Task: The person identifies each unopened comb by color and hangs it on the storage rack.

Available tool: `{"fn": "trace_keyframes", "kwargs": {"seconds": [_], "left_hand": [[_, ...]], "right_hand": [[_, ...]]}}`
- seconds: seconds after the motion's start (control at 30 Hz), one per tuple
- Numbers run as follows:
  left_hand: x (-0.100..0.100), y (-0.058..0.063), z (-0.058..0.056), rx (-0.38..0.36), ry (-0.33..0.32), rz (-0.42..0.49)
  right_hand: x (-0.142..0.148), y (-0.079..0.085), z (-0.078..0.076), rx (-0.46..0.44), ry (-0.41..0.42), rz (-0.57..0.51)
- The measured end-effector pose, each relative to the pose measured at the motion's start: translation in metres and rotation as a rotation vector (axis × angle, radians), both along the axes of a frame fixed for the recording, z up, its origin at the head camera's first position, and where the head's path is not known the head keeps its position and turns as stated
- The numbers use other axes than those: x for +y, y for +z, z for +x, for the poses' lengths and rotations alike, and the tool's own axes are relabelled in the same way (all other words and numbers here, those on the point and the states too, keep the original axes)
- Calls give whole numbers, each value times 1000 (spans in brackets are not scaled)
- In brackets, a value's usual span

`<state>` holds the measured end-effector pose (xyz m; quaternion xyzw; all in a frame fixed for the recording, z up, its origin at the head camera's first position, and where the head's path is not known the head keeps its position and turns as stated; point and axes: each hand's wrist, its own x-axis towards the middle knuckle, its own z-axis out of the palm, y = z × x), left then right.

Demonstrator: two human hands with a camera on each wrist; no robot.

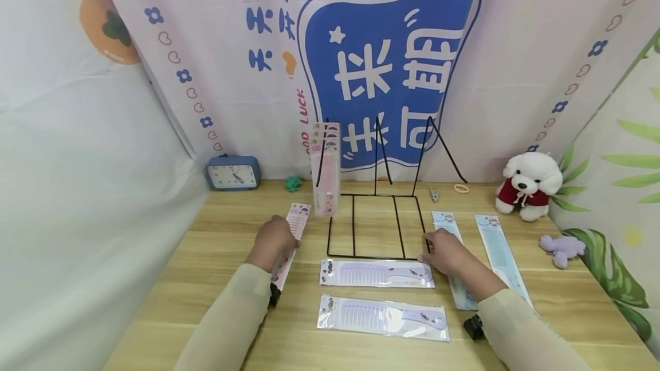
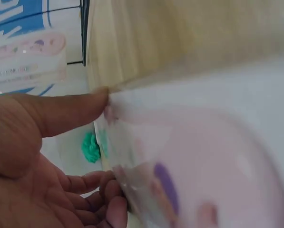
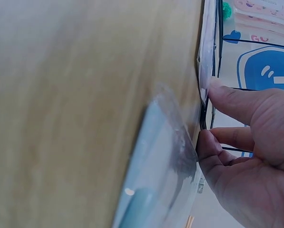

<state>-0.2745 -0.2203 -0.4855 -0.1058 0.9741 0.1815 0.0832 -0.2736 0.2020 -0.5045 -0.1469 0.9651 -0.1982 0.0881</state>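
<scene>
In the head view, my left hand [image 1: 275,243] grips a packaged pink comb [image 1: 298,217] that lies lengthwise on the left of the table. The left wrist view shows the thumb [image 2: 80,111] at one edge of its clear sleeve and curled fingers at the other. My right hand [image 1: 446,252] pinches the front right corner of a black wire rack [image 1: 374,257] between thumb and forefinger. Several packaged pink combs [image 1: 326,179] hang at the rack's left. Before the rack lie two packaged purple combs, one nearer it [image 1: 377,273] and one closer to me [image 1: 384,318].
Two packaged blue combs, one [image 1: 447,223] partly under my right arm and another [image 1: 497,245], lie at right. Behind them sit a plush dog [image 1: 530,185] and a purple toy [image 1: 562,249]. A blue clock [image 1: 233,173], green item [image 1: 293,184] and small clip [image 1: 434,194] stand along the back.
</scene>
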Motion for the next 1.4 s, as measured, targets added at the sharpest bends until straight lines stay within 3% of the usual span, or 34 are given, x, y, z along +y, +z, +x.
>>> {"fn": "trace_keyframes", "kwargs": {"seconds": [0.23,0.33,0.43,0.77,0.87,0.97,1.13,1.27,1.4], "left_hand": [[-22,-5,-7,-41,82,198],[-34,-6,-7,-18,120,319],[-46,-5,-5,38,111,417],[-70,22,7,99,109,789],[-75,25,13,133,27,937],[-77,27,19,167,-101,1101],[-78,29,27,181,-421,1337],[-77,29,29,171,-657,1419],[-72,33,30,140,-753,1397]], "right_hand": [[2,-2,0,-14,-12,-4],[2,-2,0,-8,-10,-7],[1,-1,-1,4,-8,-9],[1,0,-1,-3,-10,-17],[2,0,-1,-6,-9,-19],[1,0,0,-16,-12,-22],[1,0,0,-20,-13,-26],[2,1,0,-14,-3,-25],[1,2,0,-12,3,-19]]}}
